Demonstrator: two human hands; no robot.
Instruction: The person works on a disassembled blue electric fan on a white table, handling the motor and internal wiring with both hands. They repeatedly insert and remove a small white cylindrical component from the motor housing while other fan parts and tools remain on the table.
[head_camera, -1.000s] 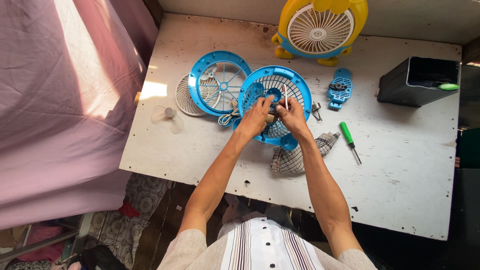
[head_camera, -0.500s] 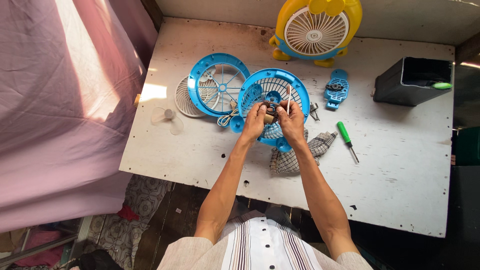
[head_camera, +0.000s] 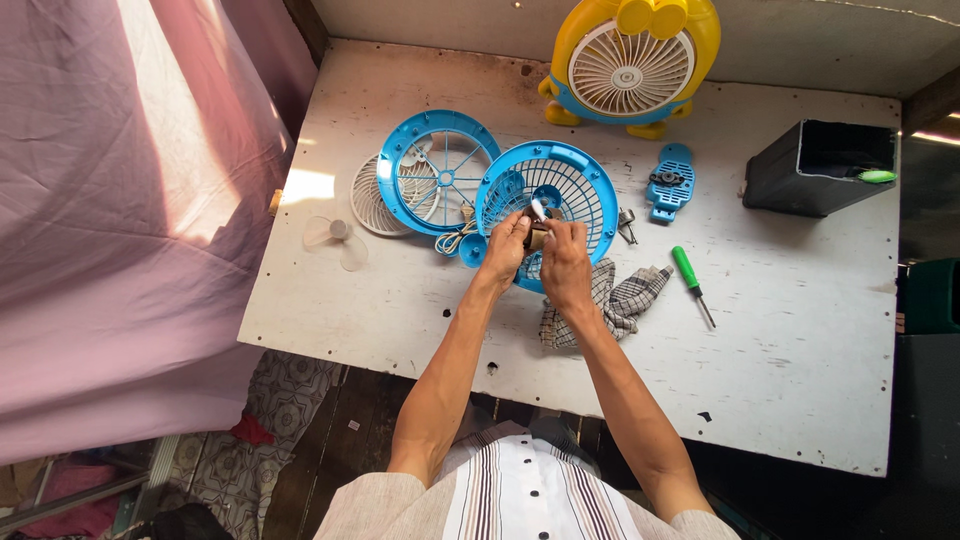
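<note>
A small dark part with a pale tip (head_camera: 537, 222) sat pinched between the fingers of both my hands, held just above the blue fan grille (head_camera: 560, 190) that lay on the white bench (head_camera: 780, 380). My left hand (head_camera: 506, 248) closed on it from one side and my right hand (head_camera: 566, 262) from the other; what the part was I could not tell. I judged the step to be fitting or freeing this piece at the grille's hub, a move that called for a steady, fine grip. A checked cloth (head_camera: 618, 296) lay under my right wrist. Left of the grille rested a second blue ring (head_camera: 436, 172) over a white grille (head_camera: 368, 200), with a clear fan blade (head_camera: 336, 238) apart. To the right lay a blue bracket (head_camera: 668, 182), a green-handled screwdriver (head_camera: 688, 276) and a black open box (head_camera: 818, 166). A yellow fan (head_camera: 630, 62) stood at the far edge. No label was legible.
</note>
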